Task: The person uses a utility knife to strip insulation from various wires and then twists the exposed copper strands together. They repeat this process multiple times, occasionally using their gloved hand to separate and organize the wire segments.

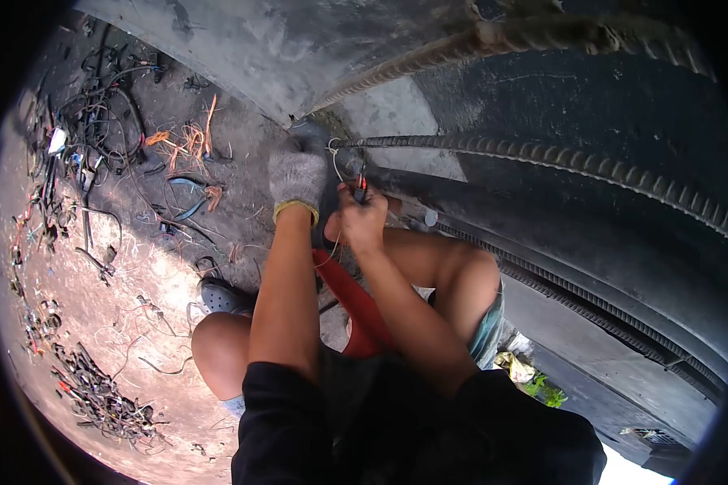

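Observation:
My left hand (298, 178), in a grey knit glove with a yellowish cuff, reaches forward close to the end of a ribbed steel bar (461, 145). Its fingertips are turned away and blend into the dark ground, so its grip is hidden. Bare and closed, my right hand (362, 218) is just to the right of the glove. It holds a small black-and-red piece (361, 189), whose exact kind is too small to make out. A thin pale wire (336, 164) curves between this piece and the bar's tip.
Cut cables (97, 121) tangle at upper left, near orange copper strands (192, 141). A pile of dark connector scraps (109, 400) lies at lower left. Another ribbed bar (429, 55) crosses above. A red object (354, 303) lies between my legs, and a grey clog (221, 297) is on my left foot.

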Tool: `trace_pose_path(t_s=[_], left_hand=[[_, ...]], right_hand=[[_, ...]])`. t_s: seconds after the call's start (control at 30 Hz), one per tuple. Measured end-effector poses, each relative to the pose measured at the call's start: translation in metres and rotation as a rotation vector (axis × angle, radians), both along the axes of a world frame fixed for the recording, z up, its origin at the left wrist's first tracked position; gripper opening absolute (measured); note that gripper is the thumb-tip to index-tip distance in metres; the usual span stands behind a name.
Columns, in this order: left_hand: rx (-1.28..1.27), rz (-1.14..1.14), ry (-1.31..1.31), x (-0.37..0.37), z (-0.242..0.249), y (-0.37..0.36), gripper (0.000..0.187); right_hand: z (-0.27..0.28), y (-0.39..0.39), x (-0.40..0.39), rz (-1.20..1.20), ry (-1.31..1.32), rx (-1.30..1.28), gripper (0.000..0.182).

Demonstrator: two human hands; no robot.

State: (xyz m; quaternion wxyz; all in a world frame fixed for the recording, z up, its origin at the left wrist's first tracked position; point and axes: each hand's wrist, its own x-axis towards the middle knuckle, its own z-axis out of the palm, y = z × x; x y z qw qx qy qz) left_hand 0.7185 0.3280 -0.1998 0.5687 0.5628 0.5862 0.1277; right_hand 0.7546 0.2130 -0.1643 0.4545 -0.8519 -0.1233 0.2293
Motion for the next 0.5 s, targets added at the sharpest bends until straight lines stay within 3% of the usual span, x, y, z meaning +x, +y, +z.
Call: trace_pose_path(t_s=[0.2,0.37,0.5], left_hand=[[0.209,-0.023,0.228,0.008,0.01,-0.007,0.032],[0.369,-0.166,0.328,0.003,0.005,-0.01,0.032],[0.455,-0.18,0.337,0.008,0.004,-0.006,0.031]], right_hand=[[0.006,0.014,0.005,0.023,0.006,-0.112,0.017],[0.001,0.02,0.006,-0.106,0.213,0.134,0.022],[-0.014,0.016,0.009,-0.081,0.173,0.086,0.019]])
